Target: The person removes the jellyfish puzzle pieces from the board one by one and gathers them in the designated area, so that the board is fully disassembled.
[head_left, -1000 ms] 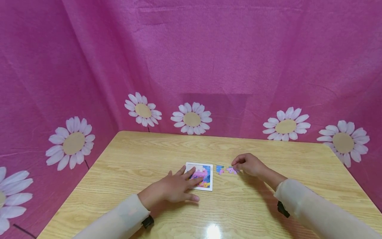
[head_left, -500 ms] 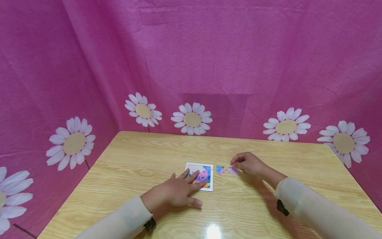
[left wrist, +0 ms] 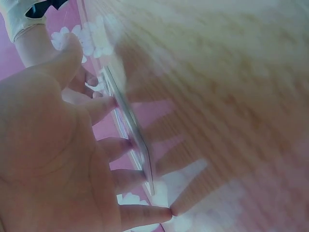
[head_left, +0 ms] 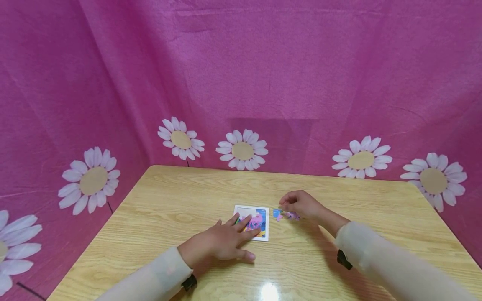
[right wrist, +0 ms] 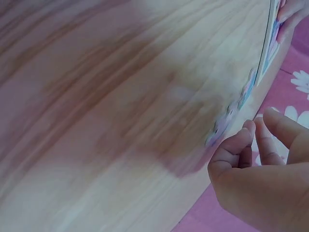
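Observation:
My left hand (head_left: 227,240) lies with fingers spread on a small jigsaw puzzle board (head_left: 262,239) in a white frame. The board shows a pink, blue and yellow picture with a blank pale part at upper left. In the left wrist view, the left fingertips reach the edge of the thin board (left wrist: 126,116). My right hand (head_left: 301,205) hovers with bent fingers over loose puzzle pieces to the board's right. One piece is blue and pink (head_left: 277,213); beside it lies a purple-pink one (head_left: 293,215), partly under the hand. In the right wrist view, nothing shows between the right fingertips.
A light wood-grain table (head_left: 196,188) bears everything. Behind it and at the left hangs a magenta cloth (head_left: 263,75) printed with white daisies. Dark devices sit at both wrists, at the left cuff (head_left: 189,282) and the right cuff (head_left: 344,259).
The right hand has shifted left, from the purple-pink piece toward the blue and pink one. Over the past second, the left hand has slid slightly right and down on the board.

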The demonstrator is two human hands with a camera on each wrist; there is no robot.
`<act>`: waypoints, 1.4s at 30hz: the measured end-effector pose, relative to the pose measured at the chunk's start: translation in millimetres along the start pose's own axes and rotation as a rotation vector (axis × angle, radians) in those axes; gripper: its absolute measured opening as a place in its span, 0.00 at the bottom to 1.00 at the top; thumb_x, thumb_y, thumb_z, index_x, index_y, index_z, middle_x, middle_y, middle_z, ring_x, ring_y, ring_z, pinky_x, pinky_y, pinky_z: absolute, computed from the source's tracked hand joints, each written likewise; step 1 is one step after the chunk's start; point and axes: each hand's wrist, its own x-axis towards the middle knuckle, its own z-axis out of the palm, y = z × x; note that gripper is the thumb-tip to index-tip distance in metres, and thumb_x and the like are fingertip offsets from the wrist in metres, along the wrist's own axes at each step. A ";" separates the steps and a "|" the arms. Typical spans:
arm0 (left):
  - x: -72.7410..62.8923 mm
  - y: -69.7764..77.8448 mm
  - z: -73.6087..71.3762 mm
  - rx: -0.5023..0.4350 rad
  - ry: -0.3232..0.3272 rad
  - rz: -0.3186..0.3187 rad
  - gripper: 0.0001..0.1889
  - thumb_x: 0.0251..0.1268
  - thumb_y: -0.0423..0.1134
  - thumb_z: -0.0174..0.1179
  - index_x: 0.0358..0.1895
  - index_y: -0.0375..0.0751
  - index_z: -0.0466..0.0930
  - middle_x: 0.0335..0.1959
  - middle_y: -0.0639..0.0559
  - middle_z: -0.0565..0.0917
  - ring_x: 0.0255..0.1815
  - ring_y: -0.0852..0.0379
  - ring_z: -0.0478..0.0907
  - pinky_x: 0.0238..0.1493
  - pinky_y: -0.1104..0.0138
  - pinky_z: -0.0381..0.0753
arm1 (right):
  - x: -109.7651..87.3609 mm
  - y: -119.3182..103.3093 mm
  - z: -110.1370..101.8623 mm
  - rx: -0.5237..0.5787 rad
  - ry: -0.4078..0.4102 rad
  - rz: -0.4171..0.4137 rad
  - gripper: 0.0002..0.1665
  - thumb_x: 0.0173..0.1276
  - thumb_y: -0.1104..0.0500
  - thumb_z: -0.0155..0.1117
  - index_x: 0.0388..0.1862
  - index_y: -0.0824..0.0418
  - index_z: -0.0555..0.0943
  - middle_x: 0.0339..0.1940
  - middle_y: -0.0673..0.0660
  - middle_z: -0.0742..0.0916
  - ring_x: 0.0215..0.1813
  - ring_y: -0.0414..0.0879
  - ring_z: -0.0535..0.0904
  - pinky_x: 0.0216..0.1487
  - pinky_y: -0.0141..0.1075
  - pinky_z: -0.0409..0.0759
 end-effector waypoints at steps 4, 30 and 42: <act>-0.8 0.2 -0.4 -0.003 -0.001 0.001 0.42 0.65 0.78 0.48 0.81 0.77 0.51 0.87 0.57 0.44 0.86 0.41 0.39 0.73 0.30 0.54 | 4.2 -3.3 9.7 0.025 -0.015 0.027 0.11 0.74 0.66 0.63 0.51 0.73 0.83 0.33 0.55 0.84 0.26 0.41 0.71 0.26 0.33 0.72; -0.8 -1.4 1.4 0.037 0.022 0.017 0.42 0.66 0.78 0.46 0.82 0.76 0.52 0.86 0.56 0.44 0.86 0.41 0.40 0.72 0.29 0.56 | 15.2 -32.5 59.6 -0.142 0.007 -0.016 0.11 0.58 0.68 0.76 0.40 0.63 0.88 0.22 0.48 0.79 0.29 0.40 0.72 0.33 0.33 0.69; -1.9 -1.4 0.5 0.033 0.016 0.018 0.42 0.66 0.79 0.46 0.82 0.76 0.51 0.86 0.56 0.44 0.86 0.41 0.40 0.72 0.30 0.56 | 18.6 -35.3 64.9 -0.187 0.000 0.037 0.08 0.59 0.70 0.75 0.36 0.62 0.87 0.19 0.47 0.76 0.25 0.39 0.69 0.32 0.32 0.67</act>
